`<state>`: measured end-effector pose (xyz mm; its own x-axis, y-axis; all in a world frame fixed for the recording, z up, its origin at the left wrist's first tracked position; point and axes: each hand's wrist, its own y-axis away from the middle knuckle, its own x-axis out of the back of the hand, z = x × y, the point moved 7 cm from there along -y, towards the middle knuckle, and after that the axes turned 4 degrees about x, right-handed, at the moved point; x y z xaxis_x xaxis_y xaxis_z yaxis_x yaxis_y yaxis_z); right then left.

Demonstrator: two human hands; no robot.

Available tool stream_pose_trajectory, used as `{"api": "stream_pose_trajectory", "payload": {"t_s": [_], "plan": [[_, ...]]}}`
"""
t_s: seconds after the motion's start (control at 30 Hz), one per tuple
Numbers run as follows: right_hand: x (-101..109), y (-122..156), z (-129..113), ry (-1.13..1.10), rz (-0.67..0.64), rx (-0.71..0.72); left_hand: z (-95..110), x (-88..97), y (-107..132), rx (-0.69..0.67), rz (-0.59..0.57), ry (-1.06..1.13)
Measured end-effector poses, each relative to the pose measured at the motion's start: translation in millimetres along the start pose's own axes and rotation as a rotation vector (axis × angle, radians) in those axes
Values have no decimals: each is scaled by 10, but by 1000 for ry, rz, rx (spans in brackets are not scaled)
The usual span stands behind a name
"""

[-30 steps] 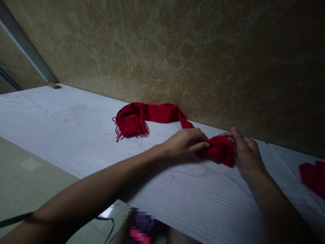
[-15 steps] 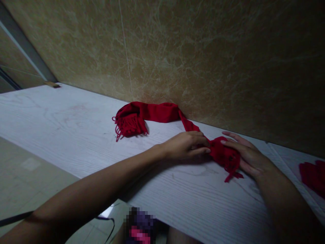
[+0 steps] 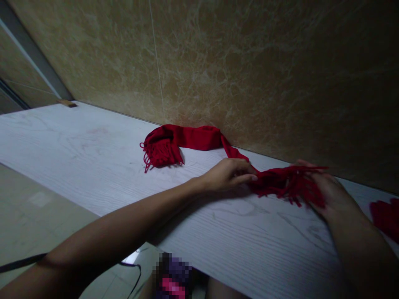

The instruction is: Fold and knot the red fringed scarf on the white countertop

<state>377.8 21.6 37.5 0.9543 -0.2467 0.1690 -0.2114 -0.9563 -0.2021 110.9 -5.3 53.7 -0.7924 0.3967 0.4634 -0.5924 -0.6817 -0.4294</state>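
Note:
A red scarf (image 3: 196,138) with fringed ends lies along the back of the white wood-grain tabletop. Its left end is folded over, with the fringe hanging forward. Toward the right the cloth narrows and runs under my left hand (image 3: 232,174), which is closed on it, thumb toward the loose end. Beyond that, the other fringed end spreads loosely over my right hand (image 3: 327,189). Strands cover the right hand's fingers and motion blurs them, so their grip is unclear.
Another piece of red cloth (image 3: 386,216) lies at the right edge. A marbled wall (image 3: 218,70) rises directly behind the tabletop (image 3: 77,153). A small brown block (image 3: 67,103) sits in the far left corner. Tiled floor (image 3: 34,220) and a dark strap (image 3: 23,262) show at lower left.
My right hand has moved to the right, and the bunched fringed end has opened out into a longer, looser spread. My left hand stays almost in place on the scarf.

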Motion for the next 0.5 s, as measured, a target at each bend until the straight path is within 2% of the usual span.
{"api": "stream_pose_trajectory", "payload": {"t_s": [0.07,0.13,0.2,0.23,0.27,0.3,0.4,0.43,0.47,0.5], "plan": [[26,43,-28,18,154,-32,-21,-2,-13,34,11,47],[9,150,-196,119,275,28,-27,-2,-24,72,21,107],[-62,270,-446,247,301,172,-44,-13,-32,128,21,175],[-114,325,-541,272,270,222,-61,-22,-35,161,18,208],[-187,369,-591,264,189,234,-80,-32,-37,193,16,241],[-290,407,-593,229,51,203,-99,-40,-38,218,19,272],[-760,665,-407,136,-594,-63,-141,-41,-47,246,54,347],[-880,781,-344,146,-761,-141,-153,-37,-49,252,67,367],[-961,858,-303,166,-849,-185,-162,-36,-52,258,74,383],[-1014,882,-287,182,-860,-191,-167,-35,-53,262,76,399]]}}
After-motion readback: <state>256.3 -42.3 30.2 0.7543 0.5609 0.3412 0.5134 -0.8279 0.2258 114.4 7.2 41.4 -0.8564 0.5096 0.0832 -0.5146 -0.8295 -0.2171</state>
